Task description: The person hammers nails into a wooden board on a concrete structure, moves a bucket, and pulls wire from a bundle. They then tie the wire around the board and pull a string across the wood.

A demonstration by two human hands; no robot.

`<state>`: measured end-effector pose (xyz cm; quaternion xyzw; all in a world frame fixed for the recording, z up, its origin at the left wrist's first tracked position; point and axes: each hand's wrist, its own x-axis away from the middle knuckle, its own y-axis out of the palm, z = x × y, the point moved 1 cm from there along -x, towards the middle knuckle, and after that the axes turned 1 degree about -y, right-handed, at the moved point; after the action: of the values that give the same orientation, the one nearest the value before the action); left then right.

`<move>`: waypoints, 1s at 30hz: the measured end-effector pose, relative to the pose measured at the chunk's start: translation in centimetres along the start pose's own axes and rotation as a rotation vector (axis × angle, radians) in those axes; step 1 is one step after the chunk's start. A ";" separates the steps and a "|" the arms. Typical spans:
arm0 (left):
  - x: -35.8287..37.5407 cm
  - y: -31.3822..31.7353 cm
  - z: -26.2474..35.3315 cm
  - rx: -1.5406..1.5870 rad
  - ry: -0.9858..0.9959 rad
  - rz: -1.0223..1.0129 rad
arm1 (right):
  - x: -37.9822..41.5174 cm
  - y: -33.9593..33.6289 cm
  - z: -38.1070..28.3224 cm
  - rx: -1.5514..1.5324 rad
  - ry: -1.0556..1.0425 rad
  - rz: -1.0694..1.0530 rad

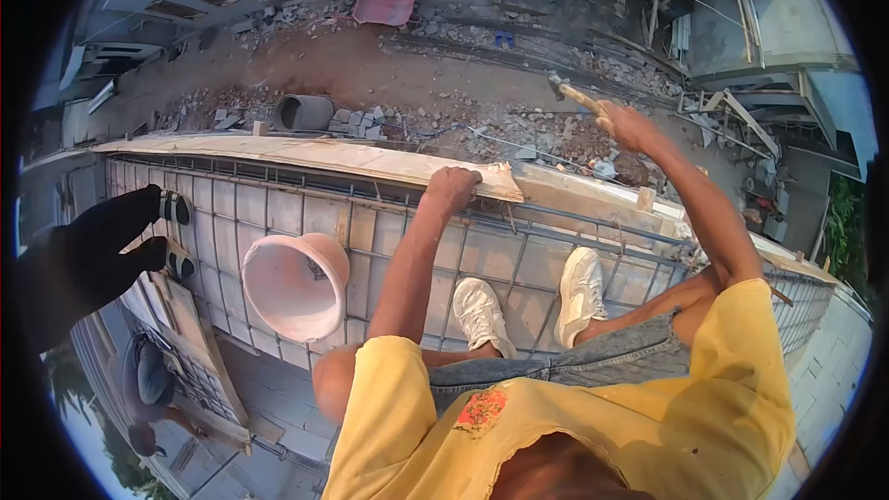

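Note:
My left hand (pixel 454 187) is closed over the upper edge of a long wooden board (pixel 370 163), near its splintered right end. Out over the drop on the right, my right hand (pixel 627 125) grips a hammer (pixel 580 98) by its wooden handle. The hammer's head points up and left, apart from the board. Below the board lies a grid of steel rebar (pixel 398 208), and my shoes rest on it. A pale pink bucket (pixel 294 285) sits on its side or tilted on the grid, left of my left arm.
Another person's dark-clothed legs (pixel 102 231) stand on the rebar at left. A further person (pixel 148 380) bends over lower down. Beyond the board edge, the ground far below holds rubble (pixel 556 134), a concrete pipe (pixel 306 113) and a red wheelbarrow tray (pixel 383 7).

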<state>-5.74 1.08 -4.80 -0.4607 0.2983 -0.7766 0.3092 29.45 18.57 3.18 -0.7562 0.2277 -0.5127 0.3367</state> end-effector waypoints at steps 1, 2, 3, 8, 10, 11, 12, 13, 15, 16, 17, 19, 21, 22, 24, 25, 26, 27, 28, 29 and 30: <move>-0.4 1.6 -0.1 -0.092 -0.043 0.057 | 0.5 -2.4 0.3 0.039 0.035 0.065; 0.3 0.9 1.2 -0.125 -0.093 0.054 | 0.2 -4.2 2.0 0.132 0.008 0.154; 0.4 0.7 2.0 -0.138 -0.149 0.029 | 0.9 -7.0 2.3 0.255 0.022 0.140; 0.8 -0.5 3.0 -0.089 -0.213 0.015 | 5.5 -7.8 8.8 -0.113 -0.118 0.372; 1.1 -0.6 3.3 -0.094 -0.222 -0.010 | 8.5 -4.7 7.7 -0.386 0.211 0.179; 1.6 -0.5 3.2 -0.102 -0.200 0.026 | 8.9 -0.6 9.9 -0.382 0.146 0.294; 1.8 -0.5 2.8 -0.111 -0.166 0.069 | 8.7 3.9 12.3 -0.371 0.088 0.421; 1.8 -1.0 3.0 -0.110 -0.121 0.115 | 10.4 5.7 11.1 -0.401 0.153 0.417; 2.0 -0.6 3.0 -0.101 -0.086 0.146 | 14.5 8.1 8.6 -0.499 0.287 0.342; 2.1 -0.4 3.1 -0.131 -0.078 0.145 | 15.9 10.8 9.1 -0.514 0.236 0.368; 2.0 -0.6 3.4 -0.140 -0.103 0.136 | 16.8 14.6 10.1 -0.503 0.170 0.491; 1.8 -0.3 3.8 -0.134 -0.130 0.163 | 19.4 16.2 7.5 -0.614 0.318 0.393; 1.6 0.0 4.3 -0.160 -0.163 0.151 | 20.1 18.8 5.3 -0.762 0.333 0.431; 2.0 -0.1 4.7 -0.160 -0.176 0.139 | 20.4 19.3 4.2 -0.855 0.352 0.450; 1.9 -0.6 4.9 -0.164 -0.189 0.151 | 20.4 18.6 3.9 -0.838 0.376 0.451; 1.7 -0.3 4.7 -0.162 -0.186 0.167 | 20.8 18.2 3.3 -0.835 0.393 0.446; 1.6 0.1 4.6 -0.161 -0.181 0.177 | 20.8 17.5 3.0 -0.902 0.444 0.441; 1.5 0.3 4.6 -0.157 -0.166 0.183 | 20.7 18.3 3.5 -0.873 0.415 0.525; 1.5 0.4 4.5 -0.150 -0.157 0.193 | 19.7 20.4 4.9 -0.839 0.378 0.606; 1.6 0.5 4.3 -0.140 -0.157 0.201 | 18.8 22.3 6.2 -0.802 0.336 0.680; 1.5 0.6 4.2 -0.185 -0.170 0.148 | 18.5 22.8 6.6 -0.787 0.391 0.653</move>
<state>-2.39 -1.13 -2.74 -0.5282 0.3746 -0.6789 0.3461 42.43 -7.63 -3.88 -0.6058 0.6835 -0.3886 0.1216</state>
